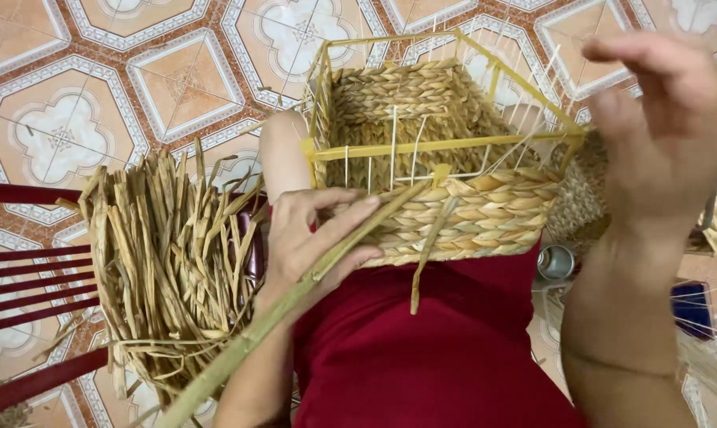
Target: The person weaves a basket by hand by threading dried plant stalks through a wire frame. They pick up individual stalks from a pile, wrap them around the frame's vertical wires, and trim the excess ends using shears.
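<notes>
While the half-woven basket point(453, 182) rests on the person's lap, against the red cloth point(422, 349), its yellow wire frame point(445, 145) rises bare above the finished rows. The basket is rectangular, and its walls are made of thick braided straw, pale gold and ribbed like rope. Thin white upright wires stand between the yellow bars. The left hand point(315, 238) lies at the front left corner of the basket and pinches a long, flat greenish-brown fibre strand point(295, 297) between thumb and fingers; the strand runs from the basket wall down past the wrist. The right hand point(663, 127) is lifted just right of the basket, fingers loosely bent and a little apart, holding nothing visible. Left of the basket, a bundle of dry, flat straw strips point(168, 261) hangs over a dark red slatted chair point(33, 285). Under the basket is a patterned tile floor point(65, 119).
</notes>
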